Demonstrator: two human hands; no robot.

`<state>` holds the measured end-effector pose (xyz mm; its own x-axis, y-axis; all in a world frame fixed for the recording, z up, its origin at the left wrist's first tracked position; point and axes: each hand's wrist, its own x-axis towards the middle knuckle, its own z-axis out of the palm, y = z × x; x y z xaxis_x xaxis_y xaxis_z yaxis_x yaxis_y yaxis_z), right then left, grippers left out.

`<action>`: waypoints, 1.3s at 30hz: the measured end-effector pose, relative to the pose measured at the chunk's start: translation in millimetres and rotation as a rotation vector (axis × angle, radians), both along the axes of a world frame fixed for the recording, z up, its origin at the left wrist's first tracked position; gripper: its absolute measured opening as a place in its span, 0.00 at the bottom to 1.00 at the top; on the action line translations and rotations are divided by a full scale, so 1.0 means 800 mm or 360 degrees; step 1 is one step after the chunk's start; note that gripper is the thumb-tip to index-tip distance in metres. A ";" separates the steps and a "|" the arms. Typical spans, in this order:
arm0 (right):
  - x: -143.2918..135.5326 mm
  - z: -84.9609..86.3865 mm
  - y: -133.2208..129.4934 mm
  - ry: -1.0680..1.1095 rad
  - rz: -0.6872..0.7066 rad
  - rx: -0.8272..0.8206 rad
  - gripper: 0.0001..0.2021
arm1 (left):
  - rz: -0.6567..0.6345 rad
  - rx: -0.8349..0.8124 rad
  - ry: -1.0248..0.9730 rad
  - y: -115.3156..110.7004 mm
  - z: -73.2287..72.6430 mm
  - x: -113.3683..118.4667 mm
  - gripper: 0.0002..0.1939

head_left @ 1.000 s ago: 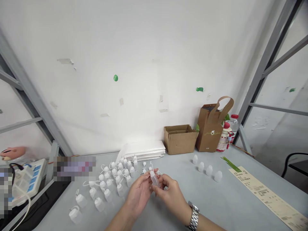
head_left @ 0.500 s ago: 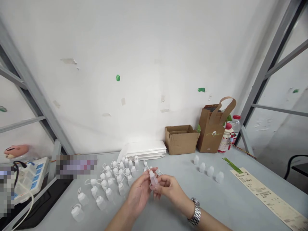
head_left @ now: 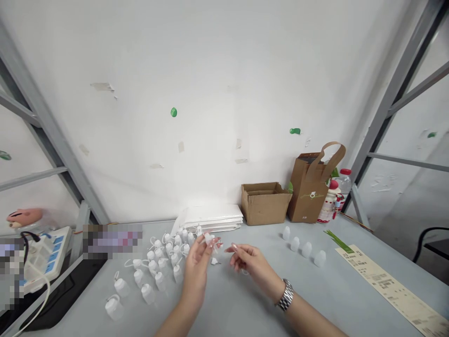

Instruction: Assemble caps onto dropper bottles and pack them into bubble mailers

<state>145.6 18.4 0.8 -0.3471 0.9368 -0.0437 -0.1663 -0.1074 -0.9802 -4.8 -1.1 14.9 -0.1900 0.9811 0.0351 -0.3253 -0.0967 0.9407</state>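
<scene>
My left hand point(head_left: 199, 264) is closed around a small translucent bottle point(head_left: 209, 238), largely covered by the fingers. To its right, my right hand point(head_left: 249, 262) is apart from the bottle, fingers loosely spread, with a silver watch on the wrist. A small white cap point(head_left: 214, 261) lies between the hands. A thin pale loop shows under my right hand. Several small bottles with white looped caps point(head_left: 160, 281) stand left of my left hand. Several bottles without such caps point(head_left: 306, 250) stand in a slanting row at the right.
At the wall are white packets point(head_left: 210, 218), an open cardboard box point(head_left: 265, 209), a brown paper bag point(head_left: 307, 201) and drink bottles point(head_left: 329, 203). A long printed paper strip point(head_left: 386, 282) lies right. A power strip point(head_left: 56, 257) and black tray-like object point(head_left: 66, 295) are left.
My right hand has let go of the bottle and moved right, its fingers opening. My left hand has turned more upright and moved slightly left with the bottle.
</scene>
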 end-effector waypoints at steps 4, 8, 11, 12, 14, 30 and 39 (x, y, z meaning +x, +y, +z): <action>0.010 -0.010 0.011 -0.0617 -0.0388 0.0452 0.14 | 0.0086 0.0010 -0.0060 0.004 -0.002 -0.008 0.25; -0.001 -0.025 0.007 -0.1216 -0.0392 0.1163 0.07 | 0.0148 0.0031 -0.0136 0.004 -0.003 -0.005 0.23; -0.024 -0.030 0.004 -0.1450 -0.0326 0.1364 0.08 | 0.0186 0.0050 -0.0173 0.004 -0.003 -0.002 0.21; -0.032 -0.030 0.004 -0.1508 -0.0318 0.1385 0.07 | 0.0195 0.0052 -0.0176 0.004 -0.003 -0.001 0.20; -0.047 -0.030 0.006 -0.1596 -0.0304 0.1392 0.07 | 0.0209 0.0035 -0.0159 0.004 -0.003 -0.001 0.19; 0.003 -0.004 0.009 -0.0494 -0.0189 0.0522 0.13 | 0.0131 0.0137 0.0234 0.006 -0.018 0.008 0.16; 0.029 0.020 0.008 -0.0412 -0.0136 0.0616 0.11 | -0.0053 0.0114 0.0700 -0.005 -0.030 0.018 0.09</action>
<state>168.7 25.1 16.9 -0.2919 0.9260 0.2395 0.0963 0.2775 -0.9559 9.3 -4.8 -9.3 -0.1100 0.9786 0.1739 0.1005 -0.1631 0.9815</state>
